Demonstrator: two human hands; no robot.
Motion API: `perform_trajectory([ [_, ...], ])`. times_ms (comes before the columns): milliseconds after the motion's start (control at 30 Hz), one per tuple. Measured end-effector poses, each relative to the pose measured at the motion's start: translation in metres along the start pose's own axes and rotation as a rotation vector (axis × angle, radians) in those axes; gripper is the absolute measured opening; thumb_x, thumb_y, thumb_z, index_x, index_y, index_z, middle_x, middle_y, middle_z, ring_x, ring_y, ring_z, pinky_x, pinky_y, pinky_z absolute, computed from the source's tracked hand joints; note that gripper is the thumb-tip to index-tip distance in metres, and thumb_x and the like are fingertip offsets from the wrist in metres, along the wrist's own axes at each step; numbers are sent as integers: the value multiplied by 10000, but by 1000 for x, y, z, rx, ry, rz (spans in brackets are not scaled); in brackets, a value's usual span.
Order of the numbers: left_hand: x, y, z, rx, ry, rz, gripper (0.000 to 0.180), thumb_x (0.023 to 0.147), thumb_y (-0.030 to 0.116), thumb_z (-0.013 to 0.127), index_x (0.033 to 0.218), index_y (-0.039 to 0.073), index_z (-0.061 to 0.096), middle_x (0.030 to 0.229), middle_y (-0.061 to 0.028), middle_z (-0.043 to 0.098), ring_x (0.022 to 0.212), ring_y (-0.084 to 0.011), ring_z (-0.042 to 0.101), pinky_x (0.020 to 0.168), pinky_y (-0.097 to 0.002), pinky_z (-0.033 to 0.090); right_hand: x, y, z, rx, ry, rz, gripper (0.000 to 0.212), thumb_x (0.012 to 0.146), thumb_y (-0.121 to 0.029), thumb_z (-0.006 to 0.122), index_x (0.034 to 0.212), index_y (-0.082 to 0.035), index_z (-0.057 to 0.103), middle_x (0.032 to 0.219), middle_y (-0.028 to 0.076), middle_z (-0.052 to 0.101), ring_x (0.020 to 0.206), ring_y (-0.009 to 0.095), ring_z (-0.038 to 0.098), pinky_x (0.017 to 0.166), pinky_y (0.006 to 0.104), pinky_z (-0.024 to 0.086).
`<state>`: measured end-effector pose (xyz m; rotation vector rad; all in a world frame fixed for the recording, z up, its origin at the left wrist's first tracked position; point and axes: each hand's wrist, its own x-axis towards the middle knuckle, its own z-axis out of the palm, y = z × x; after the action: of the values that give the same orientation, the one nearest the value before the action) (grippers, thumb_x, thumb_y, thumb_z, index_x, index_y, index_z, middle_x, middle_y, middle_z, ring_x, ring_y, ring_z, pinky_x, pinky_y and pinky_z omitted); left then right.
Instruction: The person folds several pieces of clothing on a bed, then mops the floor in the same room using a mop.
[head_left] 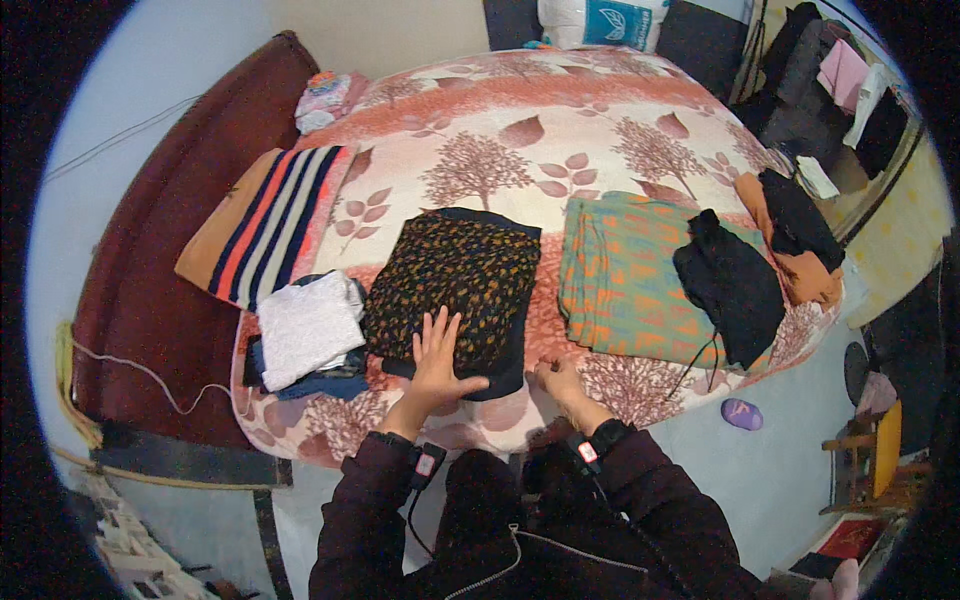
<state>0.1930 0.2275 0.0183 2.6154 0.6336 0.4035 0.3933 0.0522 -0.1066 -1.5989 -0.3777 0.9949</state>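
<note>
Black folded garment with orange speckles [455, 290] lies near the bed's [600, 100] front edge. The left hand [437, 362] presses flat on it, fingers spread, gripping nothing. The right hand [560, 380] pinches its lower right corner. It looks soft, light and floppy; best held by its edges.

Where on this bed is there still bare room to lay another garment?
The far half of the bedspread lies bare, beyond the black-orange garment and green-orange cloth. The near edge is crowded: white folded pile, both hands, black clothes.

Left hand [437, 362] flat, right hand [558, 378] curled
</note>
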Motion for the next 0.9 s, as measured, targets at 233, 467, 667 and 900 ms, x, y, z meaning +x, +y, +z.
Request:
perform_trajectory([
  [233,0,2,58,632,-206,-87,1134,704,459,823,1574,0,260,1675,-242,17,1516,-536,-29,1153,-728,27,-7,12,-101,345,476,-191,344,890,-1,683,1135,-6,441,838,-3,514,727,107,484,738,290,480],
  [467,25,-5,65,405,100,-149,875,758,102,696,1514,-81,295,1684,-170,109,1544,-452,0,1209,-621,33,-8,9,-192,-272,820,-313,282,903,-110,716,1055,-7,502,927,106,550,887,257,568,822,400,479],
  [667,44,1,67,338,37,-269,927,736,150,758,1523,-66,318,1674,-102,113,1542,-425,10,1197,-650,42,-4,-39,-302,-1130,1127,-373,686,784,-137,781,1349,62,445,1373,236,461,1300,429,411,1114,521,330],
  [900,40,-23,92,385,41,-235,834,826,176,699,1526,-66,317,1689,-104,68,1539,-435,-38,1184,-672,6,33,-54,-366,-1331,1001,-263,927,782,-124,793,1555,-32,289,1569,244,343,1359,454,442,1101,503,412],
])
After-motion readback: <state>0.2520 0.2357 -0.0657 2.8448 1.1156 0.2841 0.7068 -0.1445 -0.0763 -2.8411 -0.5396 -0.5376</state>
